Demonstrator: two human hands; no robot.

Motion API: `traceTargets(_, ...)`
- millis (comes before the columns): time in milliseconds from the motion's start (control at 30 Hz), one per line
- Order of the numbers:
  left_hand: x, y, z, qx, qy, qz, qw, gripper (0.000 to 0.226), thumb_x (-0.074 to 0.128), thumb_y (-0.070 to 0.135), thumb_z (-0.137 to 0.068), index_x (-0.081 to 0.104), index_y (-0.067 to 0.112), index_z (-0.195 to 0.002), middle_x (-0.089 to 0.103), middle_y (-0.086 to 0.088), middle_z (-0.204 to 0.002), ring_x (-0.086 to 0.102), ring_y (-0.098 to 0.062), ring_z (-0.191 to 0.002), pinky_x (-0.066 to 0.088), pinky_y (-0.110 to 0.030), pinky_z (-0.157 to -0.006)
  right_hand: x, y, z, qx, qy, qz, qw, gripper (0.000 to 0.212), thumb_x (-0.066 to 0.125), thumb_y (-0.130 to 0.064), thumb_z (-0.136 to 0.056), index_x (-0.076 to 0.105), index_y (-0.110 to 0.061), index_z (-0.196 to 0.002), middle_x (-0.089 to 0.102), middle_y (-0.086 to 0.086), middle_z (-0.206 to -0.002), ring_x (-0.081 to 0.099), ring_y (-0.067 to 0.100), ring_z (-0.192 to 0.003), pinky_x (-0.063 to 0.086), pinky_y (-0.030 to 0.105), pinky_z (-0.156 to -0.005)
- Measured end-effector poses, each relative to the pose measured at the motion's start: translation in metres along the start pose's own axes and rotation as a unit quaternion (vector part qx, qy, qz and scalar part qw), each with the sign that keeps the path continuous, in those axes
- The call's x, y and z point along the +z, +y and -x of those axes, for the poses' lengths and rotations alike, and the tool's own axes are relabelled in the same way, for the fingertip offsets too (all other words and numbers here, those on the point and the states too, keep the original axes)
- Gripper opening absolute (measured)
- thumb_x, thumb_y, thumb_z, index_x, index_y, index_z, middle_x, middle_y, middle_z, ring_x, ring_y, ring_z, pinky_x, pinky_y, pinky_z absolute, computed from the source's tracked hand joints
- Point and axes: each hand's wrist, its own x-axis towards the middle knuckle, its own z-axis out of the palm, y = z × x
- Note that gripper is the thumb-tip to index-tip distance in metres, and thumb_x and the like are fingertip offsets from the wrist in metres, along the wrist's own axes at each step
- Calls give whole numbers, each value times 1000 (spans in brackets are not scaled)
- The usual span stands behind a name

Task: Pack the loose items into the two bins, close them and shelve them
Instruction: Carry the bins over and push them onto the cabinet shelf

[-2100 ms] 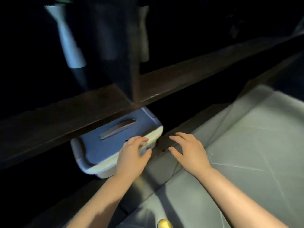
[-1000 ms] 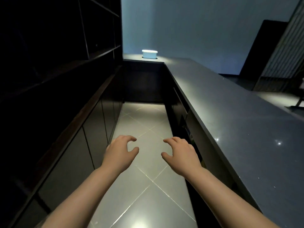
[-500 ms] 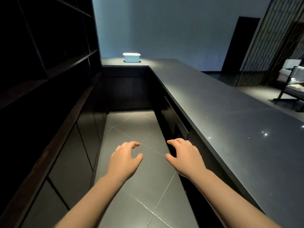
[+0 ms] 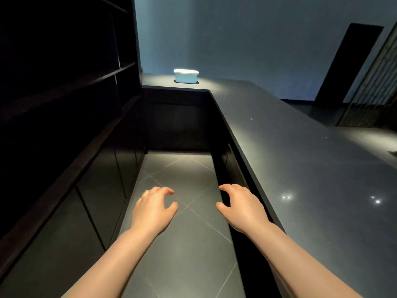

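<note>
bin (image 4: 186, 76): lidded, pale blue, on far end of dark counter (image 4: 300, 160) | left hand (image 4: 153, 211): fingers loosely curled, holding nothing, over tiled floor (image 4: 182, 244) | right hand (image 4: 242, 208): same, beside counter edge | dark shelves (image 4: 64, 93) at left

A long dark counter (image 4: 300, 160) runs along the right side, with a grey tiled floor (image 4: 182, 190) in the aisle beside it. Dark shelving (image 4: 64, 82) above closed cabinet doors (image 4: 92, 203) lines the left, and a dark doorway (image 4: 348, 61) stands in the blue-grey wall (image 4: 236, 35) beyond.
</note>
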Motion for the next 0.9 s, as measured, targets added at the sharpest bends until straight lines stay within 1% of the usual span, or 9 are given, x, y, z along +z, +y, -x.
traceTargets(100,8,-10,-51,-12,-18,-24,999,37,56,40,-88,56,29,-123,56,8,-127,45,-15,-122,40,-32,-98,10,4,-55,-6,-23,-7,1000,51,51,-40,-91,42,-29,-140,50,-7,-138,46,16,-125,42,31,-95)
traceTargets(267,22,-35,-158,-14,-12,-26,999,37,55,40,-87,57,29,-122,58,7,-124,48,-15,-119,42,-33,-96,29,7,-166,-12,-34,-5,999,51,52,-40,-91,42,-30,-140,50,-7,-137,48,16,-122,43,31,-94)
traceTargets(400,30,-55,-253,-12,-17,-19,1000,37,57,40,-87,58,29,-122,59,8,-122,50,-14,-116,45,-34,-93,42,10,-255,5,-43,-4,999,51,52,-40,-91,43,-30,-140,50,-7,-138,49,16,-121,44,32,-95)
traceTargets(533,34,-70,-348,-25,-25,1,999,35,58,39,-87,58,30,-120,61,9,-119,54,-13,-111,48,-34,-91,50,17,-336,41,-48,-23,998,51,53,-41,-91,42,-31,-140,50,-9,-136,50,14,-121,45,31,-93)
traceTargets(667,46,-68,-433,-25,-37,9,999,34,58,38,-87,59,29,-120,61,9,-120,54,-14,-113,46,-35,-93,51,30,-413,80,-41,-55,994,51,55,-41,-90,43,-33,-139,51,-10,-135,52,15,-120,47,34,-92)
traceTargets(800,72,-57,-517,-11,-40,17,999,34,58,39,-88,59,30,-120,61,10,-121,52,-13,-115,44,-34,-96,54,49,-496,87,-30,-55,994,51,55,-40,-90,43,-33,-139,52,-9,-135,52,16,-120,47,34,-91)
traceTargets(900,93,-45,-582,-6,-35,23,999,35,58,38,-88,59,30,-121,59,11,-123,52,-13,-115,45,-33,-94,57,69,-565,80,-26,-48,995,51,54,-39,-90,43,-32,-139,51,-8,-136,51,18,-122,47,37,-94)
